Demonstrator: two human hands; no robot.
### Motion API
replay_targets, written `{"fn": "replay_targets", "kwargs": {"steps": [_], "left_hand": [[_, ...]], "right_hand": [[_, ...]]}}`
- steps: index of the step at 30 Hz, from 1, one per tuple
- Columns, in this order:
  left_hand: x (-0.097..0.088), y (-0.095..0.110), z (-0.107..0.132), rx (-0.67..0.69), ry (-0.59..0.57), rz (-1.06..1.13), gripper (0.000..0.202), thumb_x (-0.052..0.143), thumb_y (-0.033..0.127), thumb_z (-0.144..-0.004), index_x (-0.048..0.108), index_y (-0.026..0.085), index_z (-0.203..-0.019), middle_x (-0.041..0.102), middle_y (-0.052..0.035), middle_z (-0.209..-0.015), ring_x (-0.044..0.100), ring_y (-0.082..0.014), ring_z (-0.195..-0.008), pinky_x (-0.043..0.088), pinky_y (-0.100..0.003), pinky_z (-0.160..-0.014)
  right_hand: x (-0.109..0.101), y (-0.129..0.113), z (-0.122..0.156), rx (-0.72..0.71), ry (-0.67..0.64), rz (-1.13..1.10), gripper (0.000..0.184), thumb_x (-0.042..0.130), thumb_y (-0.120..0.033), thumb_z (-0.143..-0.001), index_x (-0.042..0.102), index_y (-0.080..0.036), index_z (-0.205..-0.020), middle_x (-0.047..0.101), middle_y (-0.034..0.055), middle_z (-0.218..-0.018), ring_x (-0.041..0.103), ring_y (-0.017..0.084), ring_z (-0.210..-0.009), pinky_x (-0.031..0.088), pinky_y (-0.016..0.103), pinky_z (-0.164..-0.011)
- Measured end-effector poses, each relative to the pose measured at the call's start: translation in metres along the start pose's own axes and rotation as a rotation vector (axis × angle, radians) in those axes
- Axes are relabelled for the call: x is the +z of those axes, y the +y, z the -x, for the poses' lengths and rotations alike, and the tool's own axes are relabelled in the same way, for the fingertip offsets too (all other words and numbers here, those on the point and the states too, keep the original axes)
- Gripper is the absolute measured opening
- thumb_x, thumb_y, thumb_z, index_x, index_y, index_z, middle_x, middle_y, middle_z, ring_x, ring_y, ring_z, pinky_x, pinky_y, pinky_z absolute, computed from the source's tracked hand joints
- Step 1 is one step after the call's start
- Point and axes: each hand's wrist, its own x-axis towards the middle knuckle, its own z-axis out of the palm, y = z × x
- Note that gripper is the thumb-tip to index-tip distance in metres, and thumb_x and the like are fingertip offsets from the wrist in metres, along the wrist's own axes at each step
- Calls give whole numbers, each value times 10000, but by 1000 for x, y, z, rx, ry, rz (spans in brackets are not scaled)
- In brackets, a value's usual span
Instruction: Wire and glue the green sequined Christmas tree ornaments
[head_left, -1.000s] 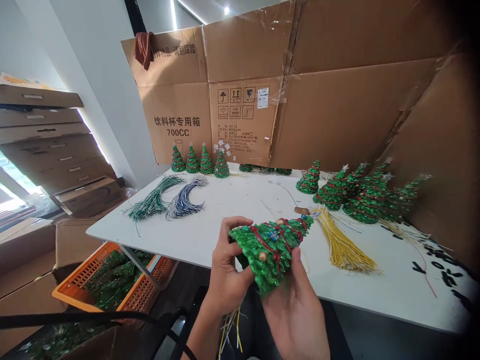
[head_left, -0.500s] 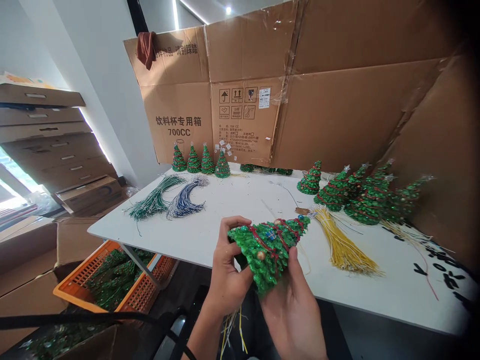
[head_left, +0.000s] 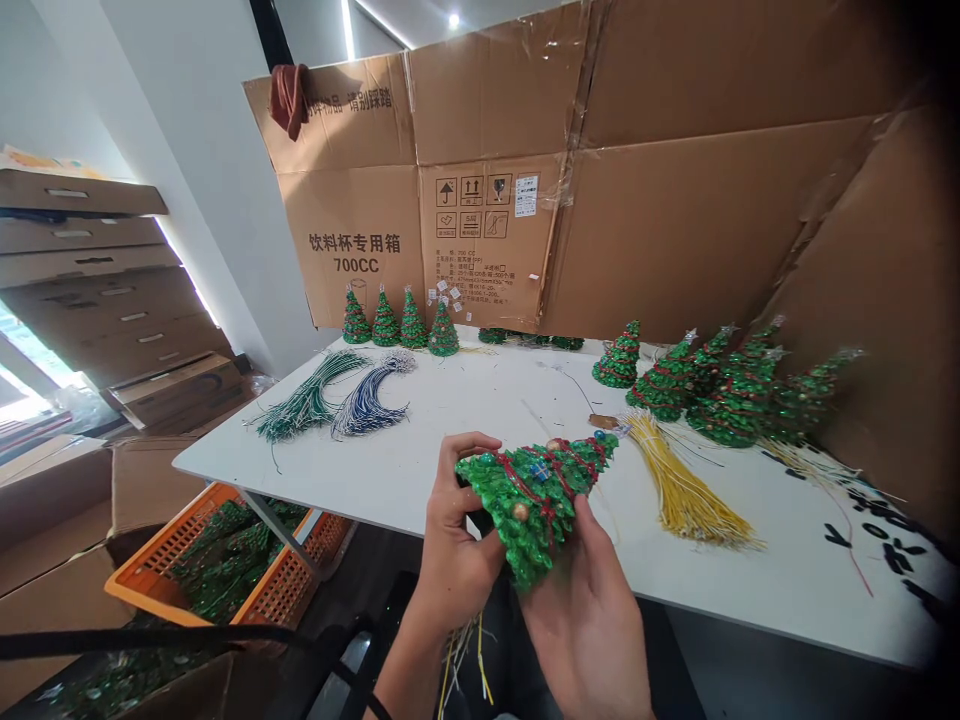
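My left hand (head_left: 457, 530) and my right hand (head_left: 589, 640) hold a green sequinned Christmas tree ornament (head_left: 529, 500) on its side above the table's front edge, its tip pointing right. Red bead strings, gold beads and a small blue gift decorate it. The left fingers curl over its upper edge, and the right fingers and thumb press against its underside. Loose yellow wire ends (head_left: 465, 665) hang below my left wrist. A bundle of yellow wires (head_left: 682, 490) lies on the table just beyond the tree's tip.
On the white table (head_left: 465, 400) stand several finished sequinned trees (head_left: 739, 395), with bundles of green wires (head_left: 307, 405) and blue wires (head_left: 364, 405). Flattened cardboard (head_left: 487, 150) forms a wall behind. An orange plastic crate (head_left: 225, 565) of green pieces sits below left, beside stacked cardboard boxes (head_left: 97, 270).
The tree has turned slightly in my hands, with its tip shifted a little to the left. Both hands keep their hold on it.
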Motion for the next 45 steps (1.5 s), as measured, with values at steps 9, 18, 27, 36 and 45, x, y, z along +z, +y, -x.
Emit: {"fn": "replay_targets", "kwargs": {"steps": [9,18,27,36,45], "left_hand": [[1,2,0,5,-13,-11,146,824,360,-960,816,229,-895,545,-82,-1335,586,-262,-1186,474,-370,-1018],[0,0,0,31,3,-13,157,870,326,-917,784,231,-827,523,-58,-1354,562,-248,-1198,472,-352,-1022],[2,0,0,56,-2,-31,185,770,399,-1001,798,265,-876,472,-47,-1388,513,-246,-1241,445,-353,-1091],[-3,-1,0,54,-5,-89,191,811,396,-960,801,234,-859,457,-86,-1413,504,-303,-1326,490,-361,-1065],[-4,1,1,5,-55,-5,291,740,498,-999,815,234,-903,427,-78,-1418,607,-258,-1111,529,-367,-916]], "right_hand": [[-4,0,2,-62,-2,55,644,836,-458,-894,663,-349,-1505,769,20,-1430,708,277,-1336,561,443,-1159],[5,2,2,-67,31,80,711,843,-481,-894,609,-363,-1556,727,-3,-1501,659,273,-1406,488,443,-1234],[-2,2,1,-44,23,60,714,834,-494,-902,606,-350,-1563,712,19,-1523,627,306,-1455,501,507,-1236],[-6,4,2,-25,-8,29,619,820,-491,-915,662,-380,-1503,688,6,-1556,607,298,-1483,500,515,-1245],[-4,1,0,-41,-25,44,501,778,-564,-937,754,-360,-1393,745,18,-1475,623,303,-1467,453,530,-1280]]}}
